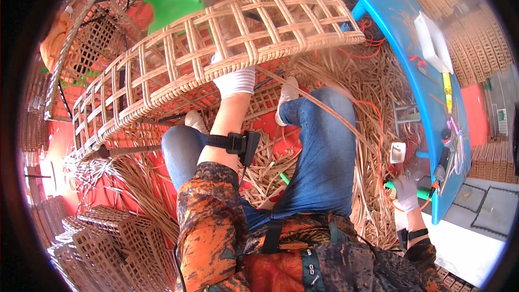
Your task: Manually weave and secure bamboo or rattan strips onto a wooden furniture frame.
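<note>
A long frame of tan wicker [251, 38] is filling the upper centre of the frame, stretching in an arc from the left side toward the upper right. Its long near side is facing the camera as an open lattice, with paired strands crossing into squarish windows. Along the lower rim, strands are wrapping round and round in a tight, ridged binding, while the upper rim is looking flatter and paler. The colour is varying from light straw at the right to a browner tan at the left. Red floor [165, 176] is showing through the gaps, along with some dark rods.

The left hand [233, 80], in a white knitted glove, is touching the lower rim near its middle; the fingers are mostly hiding behind the weave, so I cannot tell how far they are closing. One long loose strip [324, 105] is running from beside this hand toward the right.

At the lower right, the gloved right hand [406, 193] is resting against a green bar-like piece [424, 191], which is showing on both sides of it; I cannot tell whether the fingers are gripping. A blue tabletop [416, 38] is curving down the right side, carrying a white tray [432, 46]. Loose strips are covering much of the floor.
</note>
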Available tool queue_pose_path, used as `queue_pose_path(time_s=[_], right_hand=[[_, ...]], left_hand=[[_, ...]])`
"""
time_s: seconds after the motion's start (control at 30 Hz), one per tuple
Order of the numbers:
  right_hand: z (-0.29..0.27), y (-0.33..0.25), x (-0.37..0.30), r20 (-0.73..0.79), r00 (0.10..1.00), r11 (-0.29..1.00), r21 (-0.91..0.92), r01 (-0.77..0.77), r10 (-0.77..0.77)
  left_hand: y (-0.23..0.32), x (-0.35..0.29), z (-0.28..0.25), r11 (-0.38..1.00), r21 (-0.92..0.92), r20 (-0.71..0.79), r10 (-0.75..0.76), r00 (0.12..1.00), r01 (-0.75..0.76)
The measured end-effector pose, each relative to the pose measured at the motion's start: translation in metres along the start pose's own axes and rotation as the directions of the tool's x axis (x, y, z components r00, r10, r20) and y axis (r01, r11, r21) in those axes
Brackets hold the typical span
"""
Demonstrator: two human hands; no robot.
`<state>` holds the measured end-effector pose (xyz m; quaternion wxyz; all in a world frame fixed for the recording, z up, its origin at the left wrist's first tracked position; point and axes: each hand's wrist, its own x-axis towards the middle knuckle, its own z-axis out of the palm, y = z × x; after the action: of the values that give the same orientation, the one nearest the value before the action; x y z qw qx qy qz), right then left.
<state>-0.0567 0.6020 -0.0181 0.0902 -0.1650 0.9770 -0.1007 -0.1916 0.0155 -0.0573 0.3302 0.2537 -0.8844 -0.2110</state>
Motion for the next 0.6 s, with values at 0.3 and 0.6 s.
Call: queue_pose_path(time_s=[0.3, 0.6], right_hand=[[-0.007, 0.003, 0.057, 0.476, 0.761, 0.825, -0.549, -0.135, 0.441], [-0.023, -0.306, 0.322, -0.205, 0.688, 0.713, -0.093, 0.695, -0.696]], left_hand=[[-0.007, -0.001, -0.007, 0.924, -0.380, 0.042, -0.036, 0.998, 0.049], [-0.105, 0.008, 0.069, 0.613, -0.743, 0.188, -0.195, 0.963, 0.269]])
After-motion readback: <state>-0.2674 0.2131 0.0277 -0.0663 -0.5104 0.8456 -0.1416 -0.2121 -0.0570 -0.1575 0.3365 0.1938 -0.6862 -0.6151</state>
